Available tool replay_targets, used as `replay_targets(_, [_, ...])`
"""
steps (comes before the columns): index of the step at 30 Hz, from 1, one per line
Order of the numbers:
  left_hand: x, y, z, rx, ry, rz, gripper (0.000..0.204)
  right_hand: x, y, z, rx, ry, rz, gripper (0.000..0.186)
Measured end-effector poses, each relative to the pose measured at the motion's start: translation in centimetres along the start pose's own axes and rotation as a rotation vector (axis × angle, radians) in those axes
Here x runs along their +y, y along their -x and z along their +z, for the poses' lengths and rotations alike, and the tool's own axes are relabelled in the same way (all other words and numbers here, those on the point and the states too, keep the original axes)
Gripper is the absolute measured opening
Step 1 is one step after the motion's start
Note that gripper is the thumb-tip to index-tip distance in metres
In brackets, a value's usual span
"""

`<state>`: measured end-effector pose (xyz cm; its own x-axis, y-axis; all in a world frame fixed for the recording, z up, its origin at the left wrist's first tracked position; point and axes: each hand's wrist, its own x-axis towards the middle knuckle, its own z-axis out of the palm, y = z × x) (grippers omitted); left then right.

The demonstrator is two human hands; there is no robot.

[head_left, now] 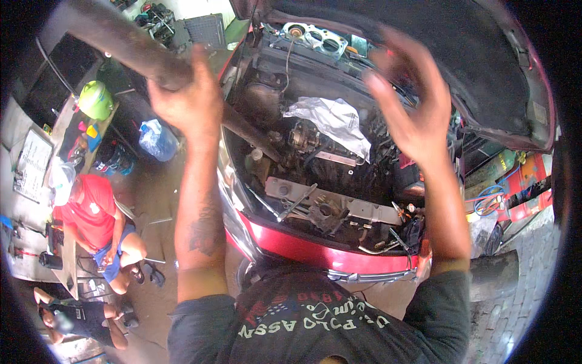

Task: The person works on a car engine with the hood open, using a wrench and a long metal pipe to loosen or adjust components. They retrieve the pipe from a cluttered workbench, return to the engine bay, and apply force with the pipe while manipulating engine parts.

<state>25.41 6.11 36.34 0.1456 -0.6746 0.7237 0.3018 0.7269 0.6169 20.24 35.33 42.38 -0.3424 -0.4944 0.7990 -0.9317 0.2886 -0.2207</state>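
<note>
My left hand point(189, 103) is raised at the upper left, against a long, thick, dark pole point(130, 47) and apparently gripping it, thumb pointing up. Some of its fingers are hidden. The pole slants from the upper left, past the hand, down into the engine bay of a red car. My right hand point(421, 118), smeared by motion, hovers over the right side of the bay with its fingers apart and nothing visible in it. Between the hands, a crumpled silvery-white sheet point(339, 124) partly covers the engine point(306, 136).
Overhead leans the raised hood point(485, 67). Wrenches point(297, 203) lie on the front crossmember point(370, 209). At left, a person in a red shirt point(91, 209) sits by a bench; another person point(82, 318) is lower down. Blue hoses point(488, 200) hang at right.
</note>
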Motion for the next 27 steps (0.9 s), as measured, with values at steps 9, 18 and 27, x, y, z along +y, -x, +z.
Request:
replay_targets(9, [-1.6,-1.9,0.9,-0.003,-0.158,0.145,0.031,12.4,53.1,-7.8,0.708,1.243,1.576,0.059])
replay_targets(18, [-4.0,-4.2,1.1,-0.032,-0.452,0.331,0.036,15.4,61.7,-3.0,0.506,1.182,2.191,0.094])
replay_targets(27, [-10.3,-9.4,-3.5,-0.167,-0.870,0.451,0.018,10.0,57.3,-2.6,0.080,1.355,1.844,0.076])
